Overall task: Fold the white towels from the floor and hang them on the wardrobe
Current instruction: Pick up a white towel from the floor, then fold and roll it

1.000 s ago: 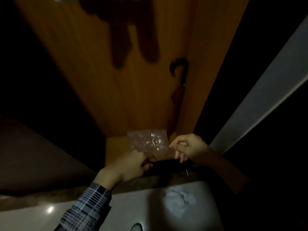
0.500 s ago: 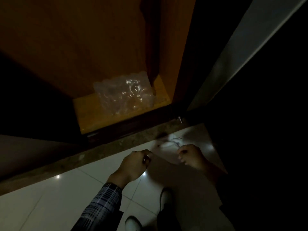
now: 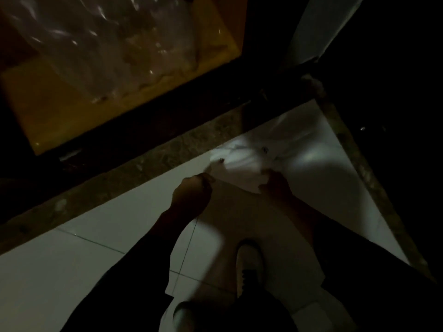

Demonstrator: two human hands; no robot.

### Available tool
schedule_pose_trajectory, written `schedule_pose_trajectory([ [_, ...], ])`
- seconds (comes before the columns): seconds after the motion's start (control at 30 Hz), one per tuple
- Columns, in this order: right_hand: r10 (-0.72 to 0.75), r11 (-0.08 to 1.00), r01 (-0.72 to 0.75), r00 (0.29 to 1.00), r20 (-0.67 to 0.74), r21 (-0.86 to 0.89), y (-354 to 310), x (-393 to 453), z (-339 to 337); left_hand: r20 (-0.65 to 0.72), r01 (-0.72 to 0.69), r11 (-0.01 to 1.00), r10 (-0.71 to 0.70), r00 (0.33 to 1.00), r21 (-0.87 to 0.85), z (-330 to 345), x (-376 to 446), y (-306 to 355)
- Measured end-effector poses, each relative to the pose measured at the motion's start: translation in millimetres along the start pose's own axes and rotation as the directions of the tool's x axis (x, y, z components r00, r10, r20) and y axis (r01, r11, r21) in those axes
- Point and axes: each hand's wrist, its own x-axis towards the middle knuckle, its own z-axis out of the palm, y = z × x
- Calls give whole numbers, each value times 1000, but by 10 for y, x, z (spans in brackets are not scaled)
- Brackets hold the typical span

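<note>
The white towel (image 3: 242,161) lies crumpled on the tiled floor (image 3: 96,271), in the corner just below the stone threshold (image 3: 148,164) of the wardrobe (image 3: 72,111). Half a second ago your hands hung above the tiles, short of it; now you have bent lower and both reach its near edge. Your left hand (image 3: 191,195) is curled at the left corner and your right hand (image 3: 275,185) at the right corner, apparently pinching cloth, though the dim light hides the fingers. That suggests pickup is starting, with folding and hanging not yet done. Beyond, a clear plastic bag (image 3: 107,44) sits on the wardrobe's base, and your white shoe (image 3: 249,262) stands behind your hands.
</note>
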Motion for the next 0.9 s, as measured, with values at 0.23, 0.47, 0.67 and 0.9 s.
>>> schedule_pose_trajectory([
  [0.23, -74, 961, 39, 990, -117, -274, 241, 731, 400, 62, -23, 990, 32, 998, -140, 708, 384, -282],
  [0.47, -187, 981, 190, 873, -450, -39, 277, 598, 611, 91, 67, 975, -49, 995, -214, 871, 325, -272],
  [0.67, -358, 884, 445, 841, -405, 144, -16, -23, 235, 78, 63, 981, -50, 996, -185, 466, 13, -58],
  [0.9, -365, 709, 460, 888, -279, 534, -817, -1103, -609, 121, 56, 950, -19, 993, -308, -615, -717, 377],
])
